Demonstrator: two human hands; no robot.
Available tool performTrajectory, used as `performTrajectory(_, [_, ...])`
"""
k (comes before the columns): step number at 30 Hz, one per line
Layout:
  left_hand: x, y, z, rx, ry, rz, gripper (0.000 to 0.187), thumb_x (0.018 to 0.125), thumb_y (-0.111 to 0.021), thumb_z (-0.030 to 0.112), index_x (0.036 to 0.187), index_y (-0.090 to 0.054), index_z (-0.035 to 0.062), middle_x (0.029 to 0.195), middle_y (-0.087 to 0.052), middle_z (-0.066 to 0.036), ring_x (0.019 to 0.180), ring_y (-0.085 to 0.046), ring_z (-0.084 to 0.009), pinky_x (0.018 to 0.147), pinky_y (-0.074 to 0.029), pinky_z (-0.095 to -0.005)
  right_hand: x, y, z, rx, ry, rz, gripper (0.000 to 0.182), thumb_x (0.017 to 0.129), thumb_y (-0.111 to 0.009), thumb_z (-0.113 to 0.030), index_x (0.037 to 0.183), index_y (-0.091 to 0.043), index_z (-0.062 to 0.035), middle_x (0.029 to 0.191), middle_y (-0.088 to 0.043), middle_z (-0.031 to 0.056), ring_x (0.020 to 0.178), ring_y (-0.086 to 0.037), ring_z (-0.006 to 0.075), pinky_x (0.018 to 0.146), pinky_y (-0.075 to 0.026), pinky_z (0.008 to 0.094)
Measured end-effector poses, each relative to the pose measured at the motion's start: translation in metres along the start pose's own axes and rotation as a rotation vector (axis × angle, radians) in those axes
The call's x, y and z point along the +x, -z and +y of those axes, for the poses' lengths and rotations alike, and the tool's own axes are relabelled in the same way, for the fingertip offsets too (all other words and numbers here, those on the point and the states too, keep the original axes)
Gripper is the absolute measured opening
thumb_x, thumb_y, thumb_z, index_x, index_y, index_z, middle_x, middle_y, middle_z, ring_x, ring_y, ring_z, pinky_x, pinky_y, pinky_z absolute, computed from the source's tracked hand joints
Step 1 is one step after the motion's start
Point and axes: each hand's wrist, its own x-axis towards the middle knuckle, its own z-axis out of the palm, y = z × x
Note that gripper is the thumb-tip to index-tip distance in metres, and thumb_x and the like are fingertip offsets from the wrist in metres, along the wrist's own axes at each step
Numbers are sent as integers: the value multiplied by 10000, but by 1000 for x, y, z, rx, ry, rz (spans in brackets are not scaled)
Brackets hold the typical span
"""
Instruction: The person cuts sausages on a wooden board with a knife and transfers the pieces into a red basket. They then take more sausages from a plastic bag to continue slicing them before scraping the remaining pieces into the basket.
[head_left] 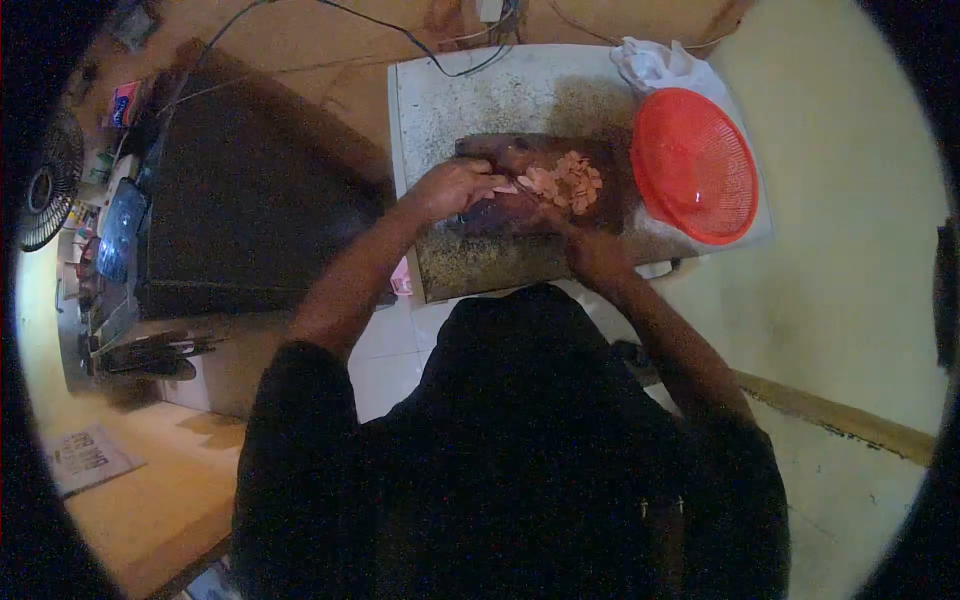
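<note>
On a dark cutting board lies a heap of thin pinkish-orange slices. My left hand is at the board's left part, its fingers closed on a pink piece beside the heap. Below the heap, at the board's lower right edge, is my right hand, with its fingers closed. What it grips is too dark and blurred to make out. The slices lie just above and to the right of the space between my hands.
A red plastic basket stands right of the board on the speckled white table, with a white plastic bag behind it. A large dark cabinet fills the left. A black cable hangs over the table's back edge.
</note>
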Motion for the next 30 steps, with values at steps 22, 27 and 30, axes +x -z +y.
performTrajectory(22, [-9,-13,-4,74,1,130,264,940,-593,299,1142,-680,152,1125,-665,-72,1036,-622,-290,932,-501,-394,1,8,-16,82,-16,-83,765,871,-490,-34,1527,-217,-316,925,-688,253,798,-688,435,746,-542,537])
performTrajectory(27, [-10,-9,-2,56,28,126,273,931,-605,316,1120,-690,139,1141,-673,-69,1060,-626,-297,955,-485,-398,5,11,-17,5,-79,-199,747,878,-518,-62,1522,-246,-326,948,-678,272,814,-690,415,748,-547,526])
performTrajectory(30, [-13,-14,-2,58,4,201,274,926,-611,323,1107,-696,136,1151,-675,-69,1067,-625,-300,961,-476,-416,-3,5,-20,73,-60,-131,748,884,-518,-71,1528,-239,-332,944,-678,265,809,-689,410,744,-546,528])
